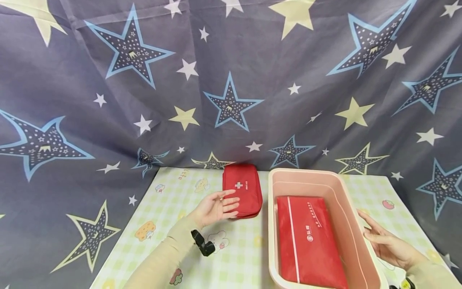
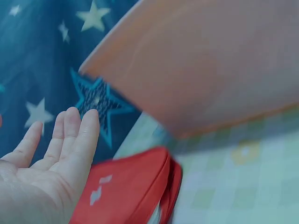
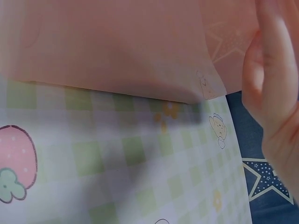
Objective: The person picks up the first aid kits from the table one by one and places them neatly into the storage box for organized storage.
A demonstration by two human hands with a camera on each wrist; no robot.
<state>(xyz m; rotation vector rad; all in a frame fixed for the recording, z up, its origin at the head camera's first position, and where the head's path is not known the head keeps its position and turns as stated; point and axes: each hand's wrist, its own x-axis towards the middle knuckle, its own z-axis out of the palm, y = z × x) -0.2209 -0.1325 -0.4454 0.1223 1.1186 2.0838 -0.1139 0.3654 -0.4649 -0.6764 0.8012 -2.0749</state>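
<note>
My left hand (image 1: pixel 217 209), palm turned up and fingers extended, is over the lower left part of a red first-aid bag (image 1: pixel 242 176) with a white cross. In the left wrist view the same bag (image 2: pixel 128 184) lies just beyond the straight fingers. A pink plastic bin (image 1: pixel 304 172) stands to the bag's right. Inside it lies a flat red pouch (image 1: pixel 312 253) with a white stripe and white lettering. At the bin's right side is my right hand (image 1: pixel 391 245), fingers loosely extended beside the outer wall (image 3: pixel 117 46); whether they touch it I cannot tell.
A green-and-white checked cloth with cartoon prints (image 1: pixel 202 261) covers the table. Dark fabric with star patterns (image 1: pixel 231 52) hangs behind and at both sides. A black wrist device (image 1: pixel 203 243) sits on the left wrist.
</note>
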